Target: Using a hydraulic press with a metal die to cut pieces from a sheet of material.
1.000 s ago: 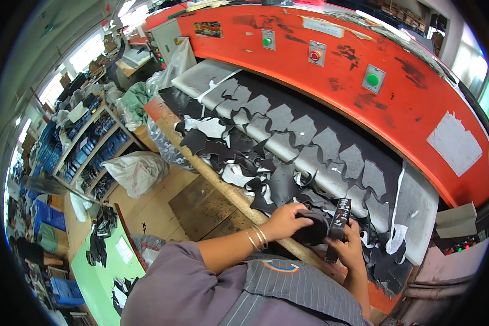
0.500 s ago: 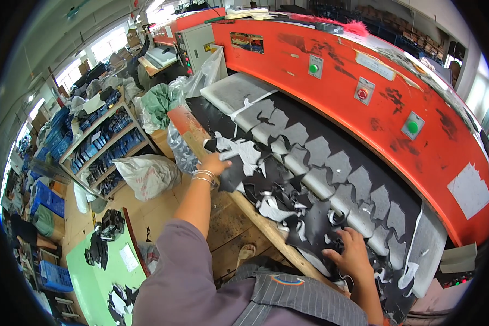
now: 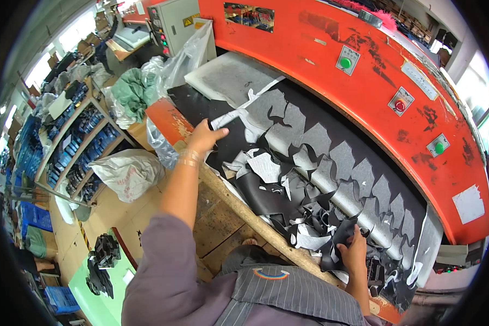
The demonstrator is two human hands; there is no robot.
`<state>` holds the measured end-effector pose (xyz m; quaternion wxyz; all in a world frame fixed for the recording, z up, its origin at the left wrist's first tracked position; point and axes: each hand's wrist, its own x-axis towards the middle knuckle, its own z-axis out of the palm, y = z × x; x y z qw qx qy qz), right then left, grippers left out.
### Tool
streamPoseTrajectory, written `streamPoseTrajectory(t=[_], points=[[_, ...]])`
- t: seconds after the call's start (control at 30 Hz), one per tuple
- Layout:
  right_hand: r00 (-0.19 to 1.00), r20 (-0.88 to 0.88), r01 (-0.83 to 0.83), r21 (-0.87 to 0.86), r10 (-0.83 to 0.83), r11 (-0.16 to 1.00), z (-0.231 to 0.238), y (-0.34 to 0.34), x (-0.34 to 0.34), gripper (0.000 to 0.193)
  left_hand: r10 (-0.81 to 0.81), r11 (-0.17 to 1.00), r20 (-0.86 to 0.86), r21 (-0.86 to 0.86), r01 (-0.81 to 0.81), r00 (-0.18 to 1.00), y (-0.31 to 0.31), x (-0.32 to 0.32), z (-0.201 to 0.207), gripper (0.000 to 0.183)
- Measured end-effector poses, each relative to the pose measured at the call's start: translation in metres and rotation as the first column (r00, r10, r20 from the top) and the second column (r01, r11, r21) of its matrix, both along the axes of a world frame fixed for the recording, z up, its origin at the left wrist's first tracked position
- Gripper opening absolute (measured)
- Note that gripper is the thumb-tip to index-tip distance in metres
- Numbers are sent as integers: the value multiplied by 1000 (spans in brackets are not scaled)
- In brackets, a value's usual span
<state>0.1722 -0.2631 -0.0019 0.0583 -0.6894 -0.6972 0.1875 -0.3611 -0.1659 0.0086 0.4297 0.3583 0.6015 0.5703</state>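
Observation:
My left hand is at the left end of the machine bed, closed on the end of a pale scrap strip beside the black sheet material. To the right, at the bed's front edge, my right hand pinches a black scrap. Between the hands lies a tangled heap of black and white cut scraps, with a curved black piece in it. Behind the heap, a row of jagged grey-backed offcuts stays joined along the bed. The tips of the left fingers are partly hidden.
A red machine beam with green and red buttons spans the far side. A wooden rail edges the bed in front of me. Left are a white sack, a shelf rack and a green table.
My view has shifted. My left hand has moved toward the bed's far left end, onto the pale strip. The right hand has closed on a black scrap, and the heap has been rearranged.

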Motion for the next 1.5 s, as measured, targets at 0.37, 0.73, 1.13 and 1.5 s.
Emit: streamPoseTrajectory(t=[0.37,0.73,1.13,1.5], points=[[980,55,193,-43,-190,980,6,13,-34,69,-48,967,-805,-187,-175,592,64,-12,-35,42],[975,177,109,145,-134,983,17,-4,-71,84,409,889,-624,436,-138,666,29,-64,60,21],[974,-11,222,206,-225,953,13,14,-51,17,-455,880,-652,-226,417,607,40,98,-19,40],[718,-562,-421,119,411,899,61,110,-214,33,94,956,-933,-13,-292,349,76,-30,-26,42]])
